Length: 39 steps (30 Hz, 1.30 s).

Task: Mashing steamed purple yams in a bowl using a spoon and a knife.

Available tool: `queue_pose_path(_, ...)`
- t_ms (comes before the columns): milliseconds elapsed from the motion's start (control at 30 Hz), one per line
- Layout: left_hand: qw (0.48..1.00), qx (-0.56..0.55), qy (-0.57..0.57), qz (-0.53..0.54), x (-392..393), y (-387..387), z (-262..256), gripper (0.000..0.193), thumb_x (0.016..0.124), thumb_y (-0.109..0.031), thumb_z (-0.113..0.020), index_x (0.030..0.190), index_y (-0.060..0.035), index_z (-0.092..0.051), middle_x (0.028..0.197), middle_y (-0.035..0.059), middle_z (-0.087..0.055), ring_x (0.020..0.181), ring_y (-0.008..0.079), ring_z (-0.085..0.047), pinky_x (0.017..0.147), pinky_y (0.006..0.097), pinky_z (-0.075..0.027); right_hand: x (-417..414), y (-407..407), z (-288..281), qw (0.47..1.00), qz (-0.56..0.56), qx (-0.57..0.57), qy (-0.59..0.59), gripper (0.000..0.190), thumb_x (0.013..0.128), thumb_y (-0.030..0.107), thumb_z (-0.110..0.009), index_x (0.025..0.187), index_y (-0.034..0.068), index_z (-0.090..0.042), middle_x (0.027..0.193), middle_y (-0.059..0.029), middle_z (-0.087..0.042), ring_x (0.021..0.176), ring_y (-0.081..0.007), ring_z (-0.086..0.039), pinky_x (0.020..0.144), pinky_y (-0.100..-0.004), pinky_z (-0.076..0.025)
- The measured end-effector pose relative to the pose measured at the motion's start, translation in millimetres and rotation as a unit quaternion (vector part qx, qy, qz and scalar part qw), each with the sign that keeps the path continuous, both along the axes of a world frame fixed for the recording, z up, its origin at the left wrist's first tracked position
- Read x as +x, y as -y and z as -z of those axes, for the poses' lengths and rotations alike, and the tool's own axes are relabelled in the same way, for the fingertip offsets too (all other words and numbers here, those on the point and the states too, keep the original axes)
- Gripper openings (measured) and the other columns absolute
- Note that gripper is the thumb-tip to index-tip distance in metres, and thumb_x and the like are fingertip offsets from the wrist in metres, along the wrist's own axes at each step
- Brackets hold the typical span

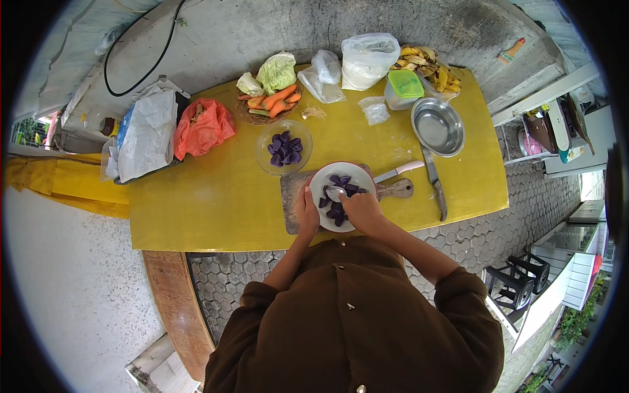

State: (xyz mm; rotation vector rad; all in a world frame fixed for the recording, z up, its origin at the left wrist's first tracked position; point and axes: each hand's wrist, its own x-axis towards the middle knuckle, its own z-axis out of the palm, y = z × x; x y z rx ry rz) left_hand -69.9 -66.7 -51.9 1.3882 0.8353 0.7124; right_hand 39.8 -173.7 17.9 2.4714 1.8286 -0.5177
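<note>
My left hand (307, 212) grips the left rim of a white enamel plate (320, 179) with a red edge. The plate rests over a wooden cutting board (291, 196) with a handle. On it lie chunks of purple sweet potato (338, 211). My right hand (362, 210) holds a metal spoon (335, 192) down among the chunks. Behind the plate, a clear glass bowl (261, 159) contains more purple pieces. A knife with a pale pink handle (409, 166) lies by the board's handle, and a larger wooden-handled knife (439, 196) lies farther right, its blade end at the steel bowl.
Along the back of the yellow table (206, 211) are a red plastic bag (204, 130), a basket (245, 114) of carrots and cabbage, a bag of white powder (366, 64), a green-lidded container (405, 84) and bananas (444, 78). A steel bowl (437, 125) stands right.
</note>
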Motion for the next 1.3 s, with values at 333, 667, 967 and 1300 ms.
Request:
queue_pose_path(333, 1.000, -0.005, 0.002, -0.008, -1.2, -0.4, 12.1, 0.036, 0.096, -0.021, -0.032, 0.114, 0.0031, -0.053, 0.107, 0.0149, -0.059, 0.098, 0.0212, -0.055, 0.088, 0.0307, -0.040, 15.1, 4.9, -8.0, 1.000, -0.023, -0.012, -0.015, 0.036, 0.077, 0.008, -0.050, 0.112, 0.008, -0.058, 0.068, -0.0114, -0.062, 0.065, -0.0275, -0.063, 0.054, -0.0396, -0.049)
queue_pose_path(667, 1.000, -0.006, 0.004, -0.007, -0.8, 0.5, 5.9, 0.036, 0.097, -0.022, -0.033, 0.115, 0.0030, -0.052, 0.105, 0.0120, -0.058, 0.097, 0.0168, -0.053, 0.086, 0.0286, -0.040, 0.6, 4.3, -7.6, 0.995, 0.065, 0.030, -0.062, 0.041, 0.075, 0.005, -0.049, 0.114, 0.012, -0.058, 0.068, -0.0150, -0.062, 0.065, -0.0312, -0.063, 0.058, -0.0422, -0.050)
queue_pose_path(967, 1.000, 0.009, 0.000, 0.008, 1.9, 0.4, -4.7, 0.036, 0.097, -0.021, -0.032, 0.115, 0.0032, -0.052, 0.107, 0.0125, -0.058, 0.096, 0.0168, -0.054, 0.087, 0.0287, -0.040, -0.4, 5.2, -4.1, 0.998, 0.058, -0.006, -0.036, 0.037, 0.076, 0.007, -0.050, 0.112, 0.009, -0.059, 0.068, -0.0142, -0.062, 0.066, -0.0298, -0.064, 0.056, -0.0414, -0.050)
queue_pose_path(1300, 1.000, 0.004, 0.006, -0.021, -0.5, 0.3, 11.2, 0.035, 0.096, -0.021, -0.034, 0.111, 0.0038, -0.054, 0.101, 0.0149, -0.060, 0.094, 0.0204, -0.056, 0.084, 0.0307, -0.042, -1.5, 0.9, -12.5, 0.976, 0.188, 0.059, -0.094, 0.044, 0.074, 0.003, -0.050, 0.115, 0.017, -0.058, 0.075, -0.0191, -0.062, 0.071, -0.0351, -0.063, 0.063, -0.0435, -0.050)
